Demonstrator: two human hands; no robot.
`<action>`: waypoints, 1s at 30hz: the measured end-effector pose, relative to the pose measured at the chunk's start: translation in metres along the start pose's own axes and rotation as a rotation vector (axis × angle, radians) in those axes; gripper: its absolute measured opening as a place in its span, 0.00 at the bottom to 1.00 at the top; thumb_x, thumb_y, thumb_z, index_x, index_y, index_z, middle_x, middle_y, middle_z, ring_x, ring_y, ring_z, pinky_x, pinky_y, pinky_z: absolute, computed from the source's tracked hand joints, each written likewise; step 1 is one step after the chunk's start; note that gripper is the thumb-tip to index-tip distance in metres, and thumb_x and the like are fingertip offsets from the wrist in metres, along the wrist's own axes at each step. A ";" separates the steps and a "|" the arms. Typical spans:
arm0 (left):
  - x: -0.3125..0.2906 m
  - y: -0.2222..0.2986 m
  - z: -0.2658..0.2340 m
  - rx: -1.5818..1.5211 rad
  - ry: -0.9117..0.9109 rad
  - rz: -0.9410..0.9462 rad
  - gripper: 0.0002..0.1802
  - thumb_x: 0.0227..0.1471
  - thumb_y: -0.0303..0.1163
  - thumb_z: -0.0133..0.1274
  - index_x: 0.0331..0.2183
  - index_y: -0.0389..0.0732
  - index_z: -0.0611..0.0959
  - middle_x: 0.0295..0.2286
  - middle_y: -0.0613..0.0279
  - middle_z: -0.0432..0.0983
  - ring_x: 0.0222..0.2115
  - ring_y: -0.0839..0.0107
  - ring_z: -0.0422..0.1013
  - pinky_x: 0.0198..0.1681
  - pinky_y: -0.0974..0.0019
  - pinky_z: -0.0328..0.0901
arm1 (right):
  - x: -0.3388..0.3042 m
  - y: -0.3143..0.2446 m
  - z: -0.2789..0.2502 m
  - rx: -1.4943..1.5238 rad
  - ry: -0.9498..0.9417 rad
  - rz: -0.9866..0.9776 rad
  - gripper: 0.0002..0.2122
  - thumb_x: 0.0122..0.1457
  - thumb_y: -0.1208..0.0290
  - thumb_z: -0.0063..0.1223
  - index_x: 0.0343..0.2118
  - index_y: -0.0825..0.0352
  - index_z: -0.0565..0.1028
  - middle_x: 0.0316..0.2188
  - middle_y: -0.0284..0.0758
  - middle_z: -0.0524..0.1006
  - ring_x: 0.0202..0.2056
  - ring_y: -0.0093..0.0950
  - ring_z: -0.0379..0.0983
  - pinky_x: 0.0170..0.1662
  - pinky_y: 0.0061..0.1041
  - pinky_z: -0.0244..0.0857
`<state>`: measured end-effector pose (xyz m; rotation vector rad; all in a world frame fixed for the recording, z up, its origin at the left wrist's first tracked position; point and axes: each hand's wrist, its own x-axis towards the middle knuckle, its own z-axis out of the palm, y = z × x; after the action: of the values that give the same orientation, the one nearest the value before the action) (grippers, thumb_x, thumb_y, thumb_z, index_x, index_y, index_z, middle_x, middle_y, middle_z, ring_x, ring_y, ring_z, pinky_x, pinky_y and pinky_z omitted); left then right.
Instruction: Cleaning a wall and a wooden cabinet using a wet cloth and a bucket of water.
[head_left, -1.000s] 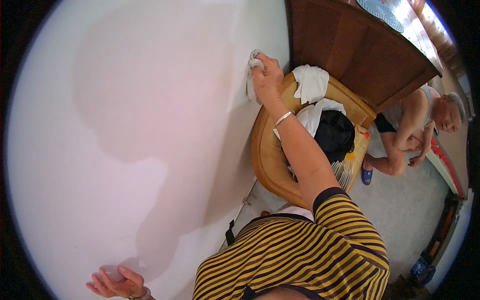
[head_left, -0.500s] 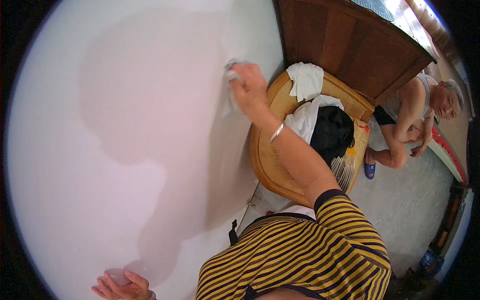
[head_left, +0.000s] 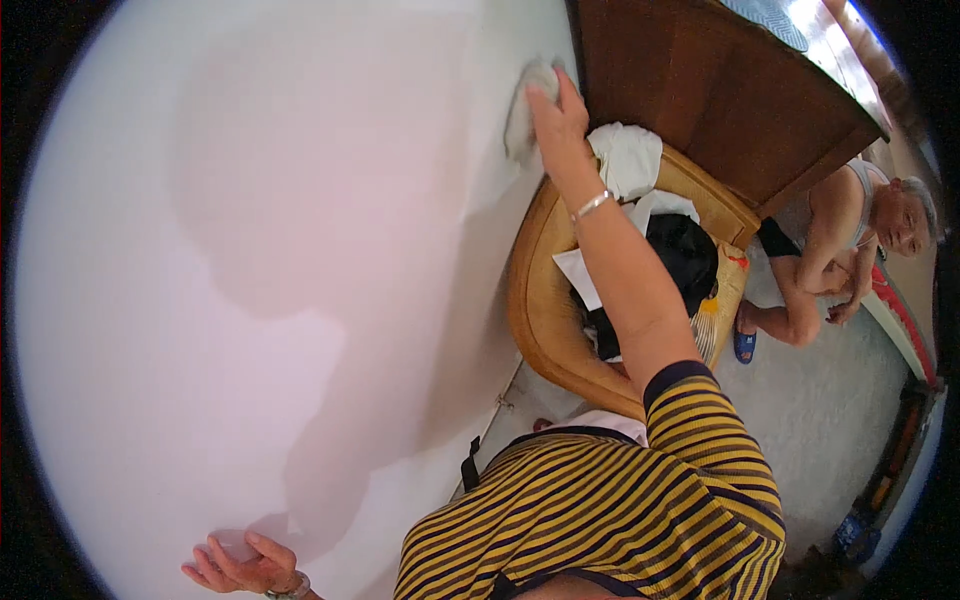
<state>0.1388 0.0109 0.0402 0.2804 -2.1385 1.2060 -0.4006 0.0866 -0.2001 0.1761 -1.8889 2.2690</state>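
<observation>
My right hand (head_left: 562, 122) is stretched up beside the dark cabinet's edge, its fingers closed around a pale grey cloth (head_left: 520, 115). The cloth lies pressed against the smooth white wall (head_left: 120, 300), somewhat blurred by motion. Down at the lower left, my left hand (head_left: 245, 568) is held at the wall with fingers apart and nothing in it. Whether its palm touches the wall I cannot tell. A broad shadow of my head and arm falls across the wall.
Below my right forearm stands a tan woven-seat chair (head_left: 535, 320) holding a white cloth (head_left: 628, 160), black fabric (head_left: 685, 255) and a yellowish package (head_left: 733, 262). A dark wooden cabinet (head_left: 700, 90) adjoins the wall. Another person (head_left: 835, 225) squats at the right on the grey floor (head_left: 800, 420).
My right hand has moved up and to the right along the wall with the cloth, closer to the cabinet. The left hand has barely shifted.
</observation>
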 end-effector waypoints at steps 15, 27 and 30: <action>-0.003 0.000 0.011 0.022 0.002 0.009 0.26 0.49 0.37 0.49 0.47 0.33 0.66 0.49 0.50 0.56 0.55 0.49 0.46 0.56 0.44 0.46 | -0.036 0.138 -0.033 -0.434 -0.095 0.286 0.23 0.47 0.68 0.49 0.48 0.70 0.67 0.37 0.46 0.73 0.38 0.37 0.70 0.42 0.29 0.62; -0.009 0.001 0.013 0.050 -0.045 -0.050 0.26 0.49 0.39 0.49 0.46 0.33 0.67 0.48 0.51 0.53 0.54 0.50 0.45 0.54 0.45 0.47 | 0.072 0.127 -0.031 -0.239 -0.191 0.593 0.21 0.45 0.65 0.47 0.39 0.76 0.70 0.38 0.49 0.72 0.38 0.38 0.69 0.40 0.33 0.61; -0.005 0.002 0.017 0.050 -0.034 -0.059 0.25 0.48 0.38 0.49 0.46 0.33 0.67 0.47 0.51 0.54 0.54 0.50 0.46 0.54 0.44 0.48 | 0.070 0.123 -0.035 -0.277 -0.279 0.671 0.17 0.45 0.67 0.48 0.33 0.77 0.71 0.34 0.46 0.73 0.34 0.36 0.70 0.35 0.33 0.63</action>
<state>0.1345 -0.0032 0.0295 0.3856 -2.1164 1.2306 -0.4948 0.1040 -0.3099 -0.2314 -2.7101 2.4088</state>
